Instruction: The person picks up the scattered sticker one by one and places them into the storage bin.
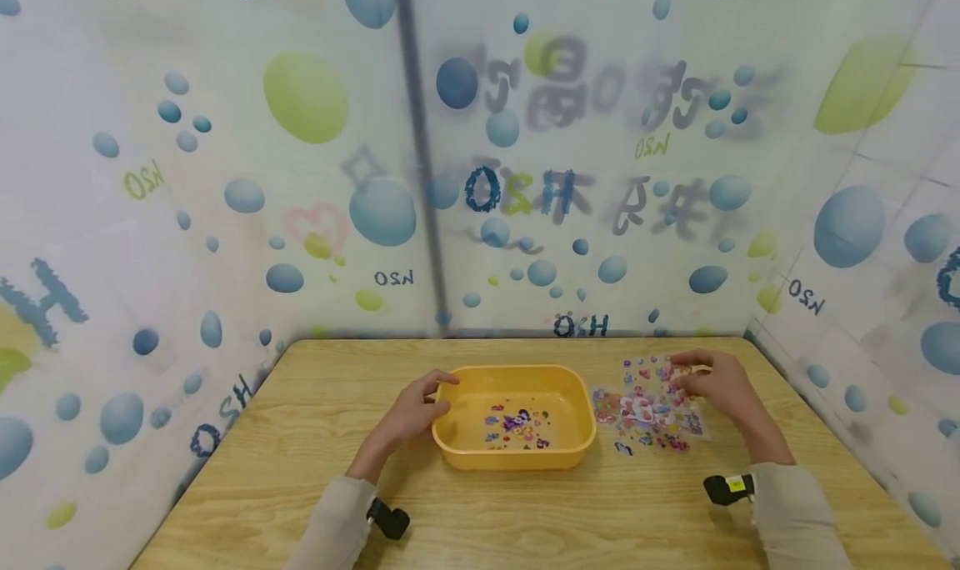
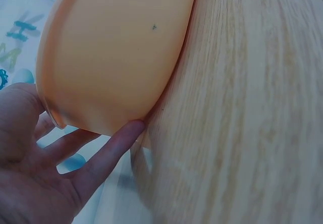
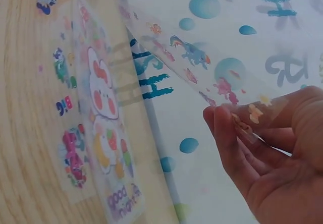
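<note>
My left hand [image 1: 411, 410] grips the left rim of a yellow plastic basin [image 1: 517, 460], its thumb over the edge and its other fingers along the outer wall. Small colourful stickers [image 1: 517, 422] lie scattered on the basin's floor. To the basin's right, my right hand [image 1: 716, 382] pinches the corner of a clear sticker sheet [image 3: 194, 57], raised at a slant with a blue pony on it. Under it, in the right wrist view, lies a flat sheet with a white rabbit [image 3: 103, 98] and the words "good night".
More pony stickers [image 3: 73, 158] lie beside the rabbit sheet on the wooden table [image 1: 337, 487]. A patterned curtain [image 1: 360, 162] with blue and green drops hangs behind the table and along both sides. A small black camera sits on each wrist.
</note>
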Demonstrator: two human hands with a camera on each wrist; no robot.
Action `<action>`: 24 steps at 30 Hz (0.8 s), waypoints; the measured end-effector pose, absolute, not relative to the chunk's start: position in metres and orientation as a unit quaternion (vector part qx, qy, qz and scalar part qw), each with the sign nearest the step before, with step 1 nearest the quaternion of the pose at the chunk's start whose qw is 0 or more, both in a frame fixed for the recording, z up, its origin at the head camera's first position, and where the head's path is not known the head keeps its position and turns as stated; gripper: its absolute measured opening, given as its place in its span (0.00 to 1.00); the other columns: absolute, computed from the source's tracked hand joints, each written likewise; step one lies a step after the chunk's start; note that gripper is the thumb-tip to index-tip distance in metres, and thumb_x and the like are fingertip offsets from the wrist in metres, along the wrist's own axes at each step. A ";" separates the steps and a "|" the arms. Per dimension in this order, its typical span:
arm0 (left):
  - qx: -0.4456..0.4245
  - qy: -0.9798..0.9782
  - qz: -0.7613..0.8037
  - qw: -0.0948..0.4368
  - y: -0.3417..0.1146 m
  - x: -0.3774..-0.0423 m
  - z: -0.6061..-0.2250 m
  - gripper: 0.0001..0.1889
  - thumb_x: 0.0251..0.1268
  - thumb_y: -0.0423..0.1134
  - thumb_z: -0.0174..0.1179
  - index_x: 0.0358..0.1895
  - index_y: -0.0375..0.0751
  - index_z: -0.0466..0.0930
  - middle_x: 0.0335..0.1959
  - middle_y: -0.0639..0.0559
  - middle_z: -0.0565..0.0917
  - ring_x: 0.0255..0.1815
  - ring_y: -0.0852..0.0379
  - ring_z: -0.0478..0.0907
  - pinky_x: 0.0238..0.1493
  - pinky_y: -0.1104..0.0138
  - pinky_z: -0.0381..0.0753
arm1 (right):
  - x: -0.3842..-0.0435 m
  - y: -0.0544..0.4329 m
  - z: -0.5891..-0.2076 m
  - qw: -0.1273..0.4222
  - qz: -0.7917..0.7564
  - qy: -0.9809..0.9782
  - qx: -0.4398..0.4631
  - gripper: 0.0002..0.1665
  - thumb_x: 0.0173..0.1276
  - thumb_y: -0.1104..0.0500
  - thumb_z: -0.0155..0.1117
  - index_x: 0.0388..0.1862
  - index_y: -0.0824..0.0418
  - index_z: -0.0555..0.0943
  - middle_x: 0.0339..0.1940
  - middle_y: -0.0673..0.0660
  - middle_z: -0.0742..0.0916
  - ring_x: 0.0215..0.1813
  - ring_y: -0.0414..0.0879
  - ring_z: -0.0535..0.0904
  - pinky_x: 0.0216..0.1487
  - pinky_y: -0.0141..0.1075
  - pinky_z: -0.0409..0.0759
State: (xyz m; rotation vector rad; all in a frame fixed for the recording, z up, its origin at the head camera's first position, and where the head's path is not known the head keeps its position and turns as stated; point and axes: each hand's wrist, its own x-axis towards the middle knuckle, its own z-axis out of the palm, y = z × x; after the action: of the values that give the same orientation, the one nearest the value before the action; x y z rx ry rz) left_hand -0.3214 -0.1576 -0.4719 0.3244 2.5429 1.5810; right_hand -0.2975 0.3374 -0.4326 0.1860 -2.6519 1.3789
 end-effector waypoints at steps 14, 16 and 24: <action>0.100 0.846 0.520 0.062 -0.160 -0.319 -0.471 0.18 0.74 0.31 0.58 0.63 0.48 0.79 0.75 0.32 0.71 0.49 0.47 0.81 0.28 0.63 0.85 | -0.292 0.329 -0.411 0.109 0.451 -0.882 0.082 0.24 0.74 0.62 0.65 0.64 0.74 0.79 0.58 0.75 0.84 0.37 0.31 0.87 0.40 0.33 0.86; 0.099 0.847 0.519 0.062 -0.159 -0.319 -0.471 0.18 0.74 0.31 0.58 0.63 0.48 0.79 0.75 0.32 0.70 0.50 0.46 0.81 0.29 0.62 0.85 | -0.290 0.328 -0.409 0.112 0.449 -0.882 0.086 0.24 0.74 0.61 0.65 0.64 0.74 0.79 0.58 0.75 0.85 0.37 0.31 0.86 0.41 0.33 0.87; 0.105 0.845 0.519 0.066 -0.157 -0.321 -0.470 0.19 0.74 0.31 0.57 0.65 0.46 0.78 0.74 0.33 0.71 0.49 0.46 0.80 0.30 0.63 0.86 | -0.288 0.324 -0.402 0.131 0.445 -0.880 0.097 0.25 0.74 0.60 0.67 0.64 0.73 0.79 0.56 0.75 0.86 0.36 0.30 0.86 0.40 0.30 0.86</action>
State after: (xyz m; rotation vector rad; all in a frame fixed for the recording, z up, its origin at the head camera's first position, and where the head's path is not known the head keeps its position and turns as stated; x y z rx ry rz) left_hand -0.3207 -0.1575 -0.4705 0.3181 2.5492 1.5661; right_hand -0.2882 0.3241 -0.4018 0.2816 -2.5556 1.2929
